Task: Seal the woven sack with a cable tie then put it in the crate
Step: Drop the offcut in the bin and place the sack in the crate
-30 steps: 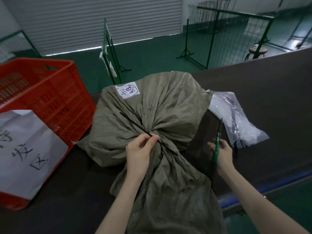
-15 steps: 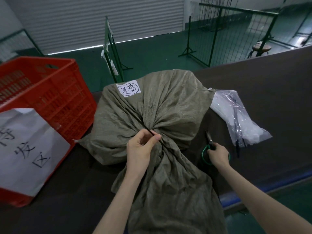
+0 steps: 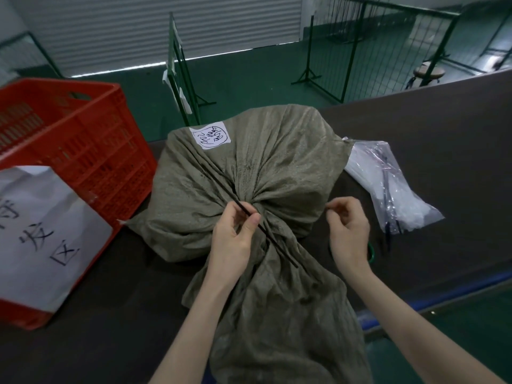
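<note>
The olive woven sack (image 3: 257, 167) lies on the dark table, its neck gathered and its loose mouth trailing toward me. A black cable tie (image 3: 219, 180) crosses the gathered neck diagonally; one end points to the white label, the other to the lower right. My left hand (image 3: 235, 239) pinches the tie at the neck between thumb and fingers. My right hand (image 3: 349, 231) hovers just right of the neck, holding nothing, its fingers loosely curled. The red plastic crate (image 3: 91, 139) stands to the left, touching the sack.
A white paper sign (image 3: 41, 234) hangs on the crate's front. A clear plastic bag of cable ties (image 3: 388, 189) lies right of the sack. Green-handled scissors (image 3: 371, 252) rest on the table behind my right wrist. The table's blue edge (image 3: 432, 300) runs at lower right.
My right hand has laid the green-handled scissors on the table and risen toward the sack's neck. My left hand keeps its pinch on the tie.
</note>
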Demonstrator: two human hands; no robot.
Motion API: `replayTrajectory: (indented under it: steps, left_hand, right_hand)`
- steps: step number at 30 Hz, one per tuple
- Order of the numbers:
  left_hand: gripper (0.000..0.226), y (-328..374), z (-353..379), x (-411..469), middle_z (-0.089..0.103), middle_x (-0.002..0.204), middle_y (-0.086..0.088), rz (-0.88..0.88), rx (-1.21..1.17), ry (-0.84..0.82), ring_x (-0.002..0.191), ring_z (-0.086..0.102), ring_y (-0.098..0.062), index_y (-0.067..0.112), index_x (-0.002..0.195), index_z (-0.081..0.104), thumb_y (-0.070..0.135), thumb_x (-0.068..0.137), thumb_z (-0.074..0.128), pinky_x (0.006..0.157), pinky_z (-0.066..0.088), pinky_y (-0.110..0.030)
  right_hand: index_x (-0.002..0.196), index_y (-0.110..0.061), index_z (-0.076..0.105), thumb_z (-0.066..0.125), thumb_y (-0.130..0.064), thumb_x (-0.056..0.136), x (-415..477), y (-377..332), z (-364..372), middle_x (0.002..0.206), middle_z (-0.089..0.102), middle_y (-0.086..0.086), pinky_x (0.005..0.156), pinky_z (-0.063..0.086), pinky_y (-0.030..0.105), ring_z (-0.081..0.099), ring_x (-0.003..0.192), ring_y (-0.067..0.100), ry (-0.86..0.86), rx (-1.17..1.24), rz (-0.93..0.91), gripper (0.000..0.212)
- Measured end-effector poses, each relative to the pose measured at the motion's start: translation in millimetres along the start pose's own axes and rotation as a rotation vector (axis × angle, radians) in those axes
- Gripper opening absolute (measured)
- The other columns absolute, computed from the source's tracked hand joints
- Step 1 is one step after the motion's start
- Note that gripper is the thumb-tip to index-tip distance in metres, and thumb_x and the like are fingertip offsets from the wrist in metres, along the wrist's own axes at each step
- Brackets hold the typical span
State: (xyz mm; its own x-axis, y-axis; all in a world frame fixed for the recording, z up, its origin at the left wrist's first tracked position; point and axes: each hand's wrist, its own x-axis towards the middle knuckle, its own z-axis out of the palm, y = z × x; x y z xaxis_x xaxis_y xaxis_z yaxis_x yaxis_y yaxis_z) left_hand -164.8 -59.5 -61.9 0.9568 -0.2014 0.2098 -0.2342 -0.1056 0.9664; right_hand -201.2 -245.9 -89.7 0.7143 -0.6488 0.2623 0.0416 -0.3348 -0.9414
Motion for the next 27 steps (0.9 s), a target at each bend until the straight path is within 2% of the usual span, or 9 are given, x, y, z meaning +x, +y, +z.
replayTrajectory:
  steps: [2,4,6,9,14,19,23,27]
  left_hand:
    - [0.014,3,-3,-1,0.058,0.082,0.006,0.007,-0.026,-0.003,0.077,0.056,0.0,0.018,0.087,0.056,0.005,0.092,0.056,0.077,0.046,-0.015]
    - [0.016,5,-7,-4,0.057,0.082,0.005,0.016,-0.059,0.017,0.077,0.055,-0.001,0.017,0.086,0.055,0.002,0.092,0.055,0.076,0.044,-0.015]
    - [0.015,8,-12,-6,0.055,0.081,0.002,0.021,-0.088,0.051,0.075,0.053,-0.001,0.014,0.086,0.054,0.0,0.092,0.054,0.075,0.044,-0.014]
    - [0.013,8,-27,-9,0.053,0.077,0.003,0.045,-0.068,0.124,0.069,0.051,0.006,0.012,0.086,0.054,-0.001,0.091,0.055,0.07,0.042,-0.008]
    - [0.011,-6,-58,-17,0.055,0.076,0.006,-0.001,-0.093,0.204,0.072,0.053,0.002,0.017,0.085,0.056,0.009,0.092,0.057,0.071,0.043,-0.011]
    - [0.019,-29,-101,-29,0.06,0.072,0.011,-0.101,-0.323,0.333,0.072,0.054,-0.004,0.027,0.077,0.066,0.018,0.09,0.055,0.076,0.042,-0.023]
    - [0.027,-37,-143,-43,0.06,0.068,0.011,-0.103,-0.452,0.477,0.066,0.054,-0.001,0.023,0.076,0.061,0.009,0.095,0.048,0.07,0.044,-0.018]
    - [0.025,-49,-182,-63,0.056,0.072,0.006,-0.115,-0.477,0.611,0.068,0.052,-0.004,0.017,0.081,0.054,0.003,0.097,0.042,0.069,0.044,-0.017]
  right_hand:
    - [0.081,-0.013,0.059,0.055,0.002,0.085,-12,-24,5,0.077,0.058,0.003,0.064,0.043,0.021,0.053,0.069,0.011,-0.176,0.114,-0.027,0.016]
    - [0.082,-0.015,0.06,0.058,-0.008,0.086,-24,-41,11,0.074,0.062,0.006,0.066,0.048,0.029,0.057,0.068,0.017,-0.393,0.155,-0.042,0.008]
    - [0.081,-0.018,0.06,0.062,-0.016,0.086,-34,-50,18,0.074,0.066,0.008,0.068,0.051,0.035,0.061,0.068,0.019,-0.573,0.116,-0.029,0.006]
    - [0.077,-0.016,0.059,0.065,-0.015,0.086,-48,-58,30,0.066,0.068,0.008,0.064,0.054,0.039,0.064,0.058,0.022,-0.771,0.025,-0.022,0.011]
    - [0.07,-0.005,0.058,0.062,-0.011,0.088,-62,-68,45,0.054,0.064,0.007,0.05,0.05,0.028,0.057,0.044,0.015,-0.847,-0.042,-0.101,0.019]
    - [0.069,-0.006,0.058,0.062,-0.013,0.088,-75,-74,64,0.05,0.061,0.001,0.051,0.05,0.035,0.059,0.045,0.023,-0.905,-0.091,-0.149,0.02]
    - [0.071,-0.004,0.058,0.061,-0.012,0.088,-90,-80,81,0.05,0.06,0.001,0.05,0.048,0.029,0.057,0.044,0.015,-1.014,-0.122,-0.182,0.019]
    - [0.07,-0.008,0.059,0.061,-0.015,0.088,-104,-80,97,0.05,0.06,-0.005,0.053,0.05,0.033,0.058,0.046,0.015,-1.097,-0.162,-0.21,0.02]
